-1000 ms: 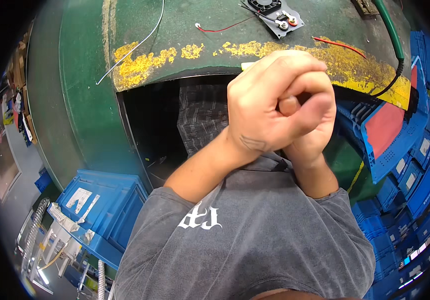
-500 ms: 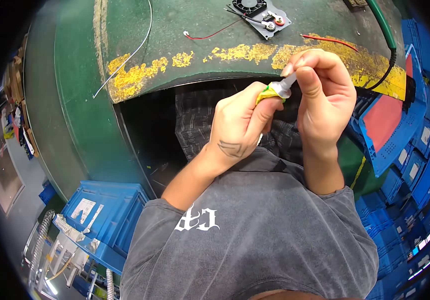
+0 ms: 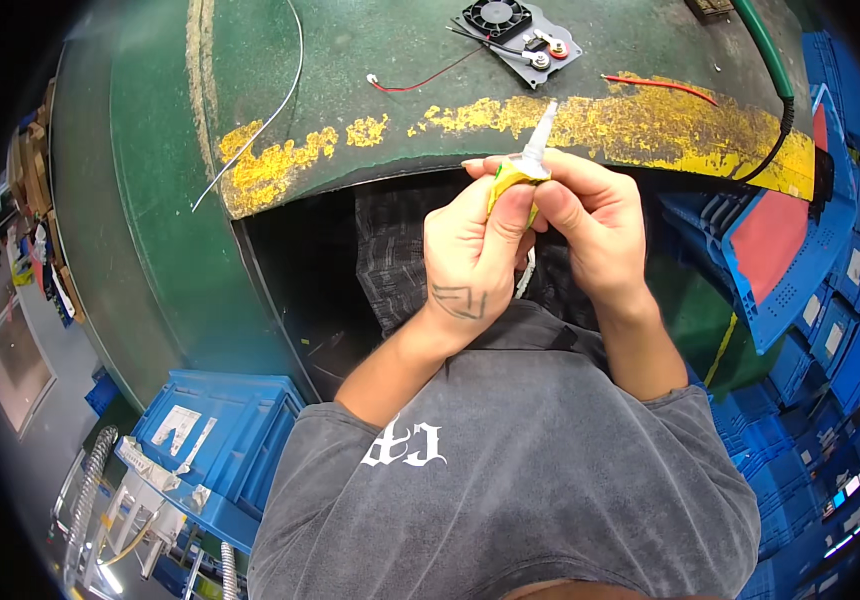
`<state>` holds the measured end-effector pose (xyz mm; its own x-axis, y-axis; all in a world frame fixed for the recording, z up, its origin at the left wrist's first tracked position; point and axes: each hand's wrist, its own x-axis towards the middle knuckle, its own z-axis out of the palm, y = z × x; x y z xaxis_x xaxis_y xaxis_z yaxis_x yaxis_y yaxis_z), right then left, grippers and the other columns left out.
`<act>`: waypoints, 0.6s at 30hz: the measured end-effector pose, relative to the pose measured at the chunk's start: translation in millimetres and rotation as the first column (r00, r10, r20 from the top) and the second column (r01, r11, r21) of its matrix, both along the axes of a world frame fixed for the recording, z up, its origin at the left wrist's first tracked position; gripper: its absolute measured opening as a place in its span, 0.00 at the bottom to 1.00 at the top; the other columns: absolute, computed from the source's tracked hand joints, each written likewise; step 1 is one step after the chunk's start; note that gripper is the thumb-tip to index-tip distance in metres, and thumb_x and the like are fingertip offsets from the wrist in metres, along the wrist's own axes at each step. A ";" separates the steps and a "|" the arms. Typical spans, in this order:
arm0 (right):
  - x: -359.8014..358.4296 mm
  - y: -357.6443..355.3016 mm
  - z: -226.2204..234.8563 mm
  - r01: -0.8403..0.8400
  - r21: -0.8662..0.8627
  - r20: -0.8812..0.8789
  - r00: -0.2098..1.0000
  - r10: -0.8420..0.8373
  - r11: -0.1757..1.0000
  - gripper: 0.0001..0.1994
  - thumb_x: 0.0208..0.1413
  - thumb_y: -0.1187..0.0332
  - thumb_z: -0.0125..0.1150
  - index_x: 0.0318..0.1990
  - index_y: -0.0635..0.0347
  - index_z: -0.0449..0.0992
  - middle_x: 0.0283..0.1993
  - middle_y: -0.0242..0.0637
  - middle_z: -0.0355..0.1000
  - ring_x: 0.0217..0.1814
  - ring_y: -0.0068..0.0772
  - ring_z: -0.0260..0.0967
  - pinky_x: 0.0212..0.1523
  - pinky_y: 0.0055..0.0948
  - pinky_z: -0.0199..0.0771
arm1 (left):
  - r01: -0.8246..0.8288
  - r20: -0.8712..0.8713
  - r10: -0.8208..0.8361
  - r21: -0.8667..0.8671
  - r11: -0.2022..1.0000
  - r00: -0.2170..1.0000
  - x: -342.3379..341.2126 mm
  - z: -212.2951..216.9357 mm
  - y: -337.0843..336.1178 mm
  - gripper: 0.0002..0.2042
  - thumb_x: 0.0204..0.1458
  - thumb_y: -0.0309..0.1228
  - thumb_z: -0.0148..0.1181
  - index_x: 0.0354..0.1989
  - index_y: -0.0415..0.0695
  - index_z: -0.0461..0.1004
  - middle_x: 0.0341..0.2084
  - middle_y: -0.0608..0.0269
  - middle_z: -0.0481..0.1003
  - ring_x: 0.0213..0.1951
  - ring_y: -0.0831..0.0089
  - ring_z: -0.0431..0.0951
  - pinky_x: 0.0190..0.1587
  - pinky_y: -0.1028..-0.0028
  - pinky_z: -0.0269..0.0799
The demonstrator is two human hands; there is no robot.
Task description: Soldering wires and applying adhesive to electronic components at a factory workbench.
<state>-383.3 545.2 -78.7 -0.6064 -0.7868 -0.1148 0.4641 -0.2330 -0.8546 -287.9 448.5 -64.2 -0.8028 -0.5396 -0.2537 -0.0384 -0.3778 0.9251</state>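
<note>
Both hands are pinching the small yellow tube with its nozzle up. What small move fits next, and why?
Probably carry the tube forward over the fan board. Left hand and right hand both grip it at the bench edge, its pale nozzle pointing toward the board, which lies farther back with nothing touching it.

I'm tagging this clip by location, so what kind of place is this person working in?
Probably a factory or workshop bench. The green worktable is worn, with chipped yellow edge marking; a small fan on a metal plate with loose wires lies on it; stacked blue plastic crates surround the seat. Both hands hold a small glue tube.
</note>
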 end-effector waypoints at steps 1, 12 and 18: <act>2.2 -0.9 1.0 0.033 0.021 -0.013 0.999 -0.033 0.999 0.17 0.65 0.65 0.61 0.53 0.71 0.78 0.36 0.35 0.76 0.28 0.19 0.72 0.25 0.19 0.72 | -0.008 -0.015 0.008 -0.016 1.000 1.000 -0.7 -1.7 -0.1 0.15 0.68 0.36 0.53 0.33 0.37 0.75 0.19 0.73 0.70 0.18 0.88 0.64 0.20 0.83 0.57; 16.3 -8.1 -9.5 0.239 0.063 -0.120 0.966 -0.230 0.969 0.10 0.64 0.71 0.62 0.36 0.73 0.79 0.31 0.32 0.72 0.28 0.17 0.65 0.24 0.19 0.66 | -0.002 0.010 0.003 -0.154 0.988 1.000 -0.6 -6.1 -3.6 0.18 0.68 0.37 0.52 0.29 0.37 0.75 0.15 0.72 0.70 0.17 0.87 0.64 0.20 0.82 0.58; 15.4 -1.2 -8.9 0.180 0.122 -0.291 0.947 -0.138 0.976 0.16 0.67 0.64 0.59 0.48 0.72 0.81 0.45 0.46 0.81 0.35 0.17 0.72 0.34 0.18 0.72 | 0.004 -0.006 -0.005 -0.096 0.995 1.000 1.0 -2.0 -2.3 0.17 0.68 0.36 0.52 0.29 0.37 0.75 0.16 0.73 0.70 0.17 0.88 0.63 0.20 0.83 0.57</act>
<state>-367.9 544.0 -87.5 -0.7461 -0.6653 -0.0277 0.1686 -0.1484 -0.9745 -286.9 446.2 -66.2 -0.8066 -0.5577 -0.1958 -0.0341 -0.2868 0.9574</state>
